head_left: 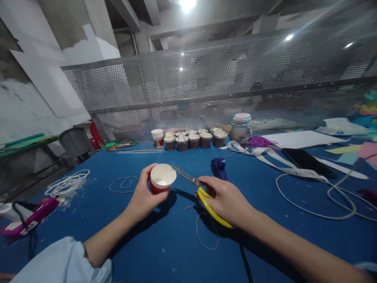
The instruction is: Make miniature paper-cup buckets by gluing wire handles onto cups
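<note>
My left hand (145,196) is wrapped round a red and white paper cup (163,177), its open mouth tilted toward me. In my right hand (225,200) are scissors (213,212) with yellow handles. Their metal blades point left and reach the right side of the cup's rim; whether they touch it I cannot tell. A dark blue tool (218,168) lies just beyond my right hand. Below the scissors a thin grey cord (207,248) curls on the blue table (147,247).
Several dark-wrapped cups (193,141) stand at the back beside stacked paper cups (157,137). A jar (240,125), purple fibres (260,141) and a black phone (308,162) are at right. White cord (69,182) and a magenta power strip (38,216) lie left.
</note>
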Action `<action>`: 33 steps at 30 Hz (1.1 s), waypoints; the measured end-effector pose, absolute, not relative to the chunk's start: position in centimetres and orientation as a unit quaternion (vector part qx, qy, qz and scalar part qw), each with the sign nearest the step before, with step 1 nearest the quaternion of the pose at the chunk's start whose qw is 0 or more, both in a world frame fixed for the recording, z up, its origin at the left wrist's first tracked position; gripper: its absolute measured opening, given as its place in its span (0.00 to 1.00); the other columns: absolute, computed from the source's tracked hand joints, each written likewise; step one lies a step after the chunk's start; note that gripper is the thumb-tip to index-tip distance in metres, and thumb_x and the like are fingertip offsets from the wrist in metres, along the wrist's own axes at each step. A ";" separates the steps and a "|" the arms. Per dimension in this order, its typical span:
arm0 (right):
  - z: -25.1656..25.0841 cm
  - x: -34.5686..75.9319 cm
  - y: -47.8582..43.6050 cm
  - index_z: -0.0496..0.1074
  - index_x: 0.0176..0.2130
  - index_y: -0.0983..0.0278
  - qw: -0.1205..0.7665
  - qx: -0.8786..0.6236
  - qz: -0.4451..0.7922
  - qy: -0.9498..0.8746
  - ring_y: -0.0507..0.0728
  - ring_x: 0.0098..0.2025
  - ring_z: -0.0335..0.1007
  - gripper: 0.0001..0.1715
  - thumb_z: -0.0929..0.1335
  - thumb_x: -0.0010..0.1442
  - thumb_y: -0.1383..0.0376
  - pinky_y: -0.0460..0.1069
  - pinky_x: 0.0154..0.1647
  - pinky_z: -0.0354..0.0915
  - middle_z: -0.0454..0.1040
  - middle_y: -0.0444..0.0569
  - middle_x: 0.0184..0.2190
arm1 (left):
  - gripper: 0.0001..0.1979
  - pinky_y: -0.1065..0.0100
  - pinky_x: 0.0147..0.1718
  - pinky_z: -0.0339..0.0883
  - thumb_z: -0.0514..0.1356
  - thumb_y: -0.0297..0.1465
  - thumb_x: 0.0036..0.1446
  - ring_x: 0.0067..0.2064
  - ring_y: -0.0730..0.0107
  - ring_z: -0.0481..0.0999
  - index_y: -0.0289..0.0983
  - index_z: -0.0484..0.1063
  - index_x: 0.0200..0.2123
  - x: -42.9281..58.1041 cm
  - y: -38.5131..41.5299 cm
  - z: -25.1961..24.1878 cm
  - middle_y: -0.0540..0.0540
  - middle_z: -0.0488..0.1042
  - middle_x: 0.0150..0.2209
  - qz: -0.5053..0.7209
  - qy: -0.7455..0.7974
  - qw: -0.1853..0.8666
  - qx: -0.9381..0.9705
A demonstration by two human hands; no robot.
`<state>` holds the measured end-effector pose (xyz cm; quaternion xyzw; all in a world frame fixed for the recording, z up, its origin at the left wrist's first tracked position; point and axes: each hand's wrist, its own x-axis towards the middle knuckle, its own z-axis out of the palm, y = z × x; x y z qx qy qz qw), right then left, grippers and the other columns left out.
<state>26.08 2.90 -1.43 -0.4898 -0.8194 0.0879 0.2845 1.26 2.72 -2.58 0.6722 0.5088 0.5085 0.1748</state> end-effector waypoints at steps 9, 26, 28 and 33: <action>-1.2 26.2 2.6 0.72 0.53 0.60 0.234 -0.502 0.013 -0.833 0.61 0.36 0.74 0.22 0.67 0.59 0.63 0.50 0.31 0.62 0.77 0.50 0.39 | 0.31 0.57 0.55 0.64 0.65 0.30 0.45 0.54 0.59 0.71 0.40 0.60 0.53 1.4 2.7 -2.6 0.42 0.67 0.52 0.500 0.488 0.080 0.711; -1.3 25.9 2.5 0.72 0.52 0.61 0.241 -0.510 0.056 -0.824 0.60 0.36 0.74 0.20 0.67 0.60 0.62 0.50 0.34 0.63 0.78 0.51 0.38 | 0.29 0.56 0.53 0.65 0.65 0.31 0.46 0.53 0.57 0.71 0.40 0.60 0.52 1.4 2.7 -2.5 0.42 0.68 0.51 0.485 0.483 0.035 0.728; -1.3 25.9 2.4 0.72 0.53 0.60 0.229 -0.514 0.040 -0.825 0.60 0.36 0.74 0.21 0.66 0.60 0.62 0.50 0.32 0.62 0.77 0.51 0.39 | 0.29 0.57 0.52 0.66 0.65 0.31 0.45 0.52 0.58 0.72 0.40 0.60 0.51 1.5 2.6 -2.5 0.43 0.68 0.50 0.485 0.487 0.042 0.725; -1.2 25.9 2.3 0.73 0.51 0.62 0.254 -0.505 0.065 -0.822 0.59 0.36 0.74 0.20 0.67 0.59 0.62 0.50 0.32 0.63 0.78 0.52 0.39 | 0.28 0.58 0.51 0.66 0.66 0.30 0.46 0.51 0.59 0.72 0.40 0.60 0.51 1.4 2.6 -2.5 0.43 0.68 0.49 0.485 0.478 0.032 0.732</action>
